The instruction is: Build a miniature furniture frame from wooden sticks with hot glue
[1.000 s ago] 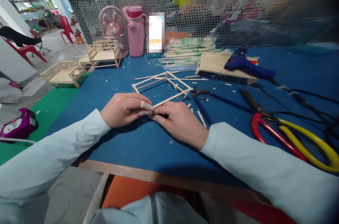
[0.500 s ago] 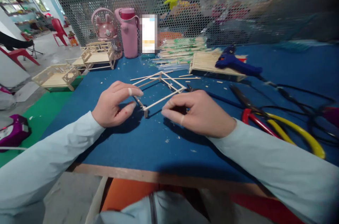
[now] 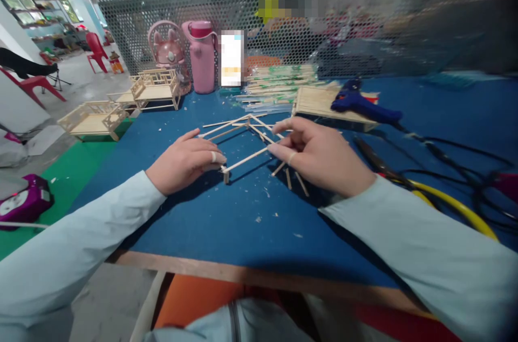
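A small rectangular frame of thin wooden sticks stands on short legs on the blue tabletop. My left hand is closed at its left end, fingertips by the near left corner and one finger stretched along the far side. Over the right corner, my right hand has thumb and fingers pinched on the frame; that corner is hidden behind them. Several loose sticks poke out beneath my right hand.
A blue glue gun lies on a slatted wooden piece. Behind the frame are bundled sticks, a pink bottle and a phone. Finished miniature benches stand left; yellow-handled pliers and cables lie right.
My right hand has moved up and away from me, from beside the near bar to the right corner. My left hand has closed on the left end. The camera view has shifted slightly.
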Available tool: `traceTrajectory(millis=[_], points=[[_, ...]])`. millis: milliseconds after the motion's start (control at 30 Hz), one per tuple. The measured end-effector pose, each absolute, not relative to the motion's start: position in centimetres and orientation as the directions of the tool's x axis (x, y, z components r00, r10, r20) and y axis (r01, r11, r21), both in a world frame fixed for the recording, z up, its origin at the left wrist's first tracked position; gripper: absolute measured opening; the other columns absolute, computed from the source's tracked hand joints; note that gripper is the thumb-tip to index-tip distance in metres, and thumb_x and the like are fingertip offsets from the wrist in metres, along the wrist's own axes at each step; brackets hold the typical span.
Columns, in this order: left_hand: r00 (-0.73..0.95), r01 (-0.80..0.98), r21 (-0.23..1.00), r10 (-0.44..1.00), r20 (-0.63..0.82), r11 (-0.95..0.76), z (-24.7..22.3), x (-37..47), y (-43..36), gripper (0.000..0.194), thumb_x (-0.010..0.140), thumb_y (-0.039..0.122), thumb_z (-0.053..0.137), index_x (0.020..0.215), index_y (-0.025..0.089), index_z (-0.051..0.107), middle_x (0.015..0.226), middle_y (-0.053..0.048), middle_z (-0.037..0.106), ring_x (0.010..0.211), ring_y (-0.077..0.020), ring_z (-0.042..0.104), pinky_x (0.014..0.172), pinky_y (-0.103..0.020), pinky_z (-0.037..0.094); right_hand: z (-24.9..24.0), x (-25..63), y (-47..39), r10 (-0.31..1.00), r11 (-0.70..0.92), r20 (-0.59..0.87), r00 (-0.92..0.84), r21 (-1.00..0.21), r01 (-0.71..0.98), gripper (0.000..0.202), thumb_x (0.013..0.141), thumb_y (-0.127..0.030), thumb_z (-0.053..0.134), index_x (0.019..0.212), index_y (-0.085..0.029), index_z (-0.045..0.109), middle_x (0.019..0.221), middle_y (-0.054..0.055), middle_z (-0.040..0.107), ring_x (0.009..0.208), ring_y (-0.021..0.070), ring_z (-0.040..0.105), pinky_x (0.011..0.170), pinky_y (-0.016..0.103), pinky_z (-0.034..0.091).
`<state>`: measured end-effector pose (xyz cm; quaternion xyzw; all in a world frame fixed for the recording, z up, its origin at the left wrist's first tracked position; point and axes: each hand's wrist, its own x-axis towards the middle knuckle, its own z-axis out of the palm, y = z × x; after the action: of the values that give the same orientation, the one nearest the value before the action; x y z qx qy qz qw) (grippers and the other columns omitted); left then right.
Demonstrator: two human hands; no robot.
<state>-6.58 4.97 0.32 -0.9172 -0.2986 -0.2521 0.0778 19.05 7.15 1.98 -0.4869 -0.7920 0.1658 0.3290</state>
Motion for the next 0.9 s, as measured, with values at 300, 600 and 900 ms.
traceTrajectory(millis=[300, 600, 900], points=[[0.705, 0.563, -0.127, 0.394, 0.59, -0.817, 0.5, -6.1, 4.8, 0.02, 0.09, 0.018, 0.048, 0.086, 0.017, 0.067, 0.077, -0.005, 0.072, 0.07, -0.0144, 0.064, 0.072, -0.028, 0.048, 0.8, 18.2, 7.8, 0.827, 0.562, 0.36, -0.431, -0.536, 0.63, 0.045, 0.076, -0.008, 0.052, 0.12, -0.015, 0.054, 0.1, 0.008, 0.068, 0.08, 0.0167, 0.063, 0.07, 0.03, 0.05], [0.649, 0.658, -0.178, 0.431, 0.628, -0.731, -0.1, -5.7, 4.3, 0.019, 0.09, 0.021, 0.049, 0.091, 0.015, 0.067, 0.076, -0.006, 0.072, 0.07, -0.0167, 0.064, 0.062, -0.028, 0.045, 3.1, 21.6, 8.7, 0.847, 0.522, 0.312, -0.43, -0.335, 0.784, 0.013, 0.077, -0.019, 0.058, 0.084, -0.02, 0.069, 0.075, 0.005, 0.069, 0.066, 0.0188, 0.062, 0.063, 0.032, 0.048], [0.55, 0.766, -0.135, 0.531, 0.645, -0.629, 0.2, -4.2, 4.1, 0.02, 0.089, 0.024, 0.051, 0.084, 0.014, 0.068, 0.078, -0.007, 0.073, 0.069, -0.0181, 0.066, 0.062, -0.028, 0.047, 2.5, 21.1, 8.1, 0.711, 0.695, -0.002, -0.703, -0.144, 0.704, 0.014, 0.077, -0.021, 0.063, 0.084, -0.023, 0.075, 0.084, 0.004, 0.065, 0.072, 0.0142, 0.061, 0.063, 0.024, 0.044]])
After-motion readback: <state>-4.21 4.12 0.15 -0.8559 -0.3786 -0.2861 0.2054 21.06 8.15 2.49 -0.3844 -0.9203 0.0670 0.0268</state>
